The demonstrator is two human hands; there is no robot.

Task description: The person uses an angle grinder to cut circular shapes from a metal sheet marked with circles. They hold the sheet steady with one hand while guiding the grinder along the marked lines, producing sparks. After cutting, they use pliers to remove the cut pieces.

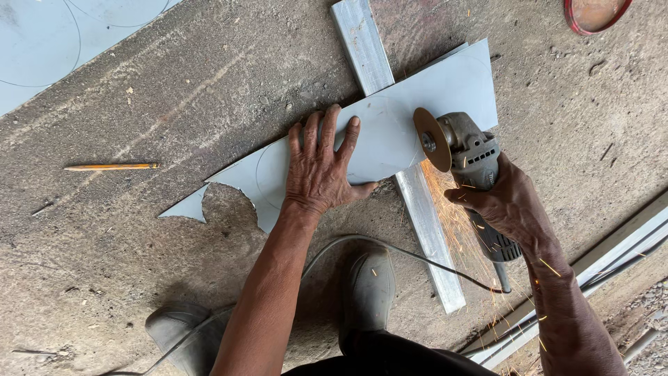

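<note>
A thin grey metal sheet (417, 104), with curved cut-outs at its left end, lies on the concrete floor across a long metal bar (362, 42). My left hand (320, 163) presses flat on the sheet, fingers spread. My right hand (504, 202) grips the body of a grey angle grinder (473, 157). Its orange cutting disc (431, 139) bites into the sheet's near edge beside the bar. Orange sparks (452, 216) spray toward me along the bar. The grinder's cable (390, 251) loops back over the floor toward my shoes.
A pencil (111, 167) lies on the floor at left. Another grey sheet with drawn arcs (42, 42) fills the top left corner. A red round rim (595, 17) sits top right. My two dark shoes (365, 292) stand below. Metal rails (626, 251) run at lower right.
</note>
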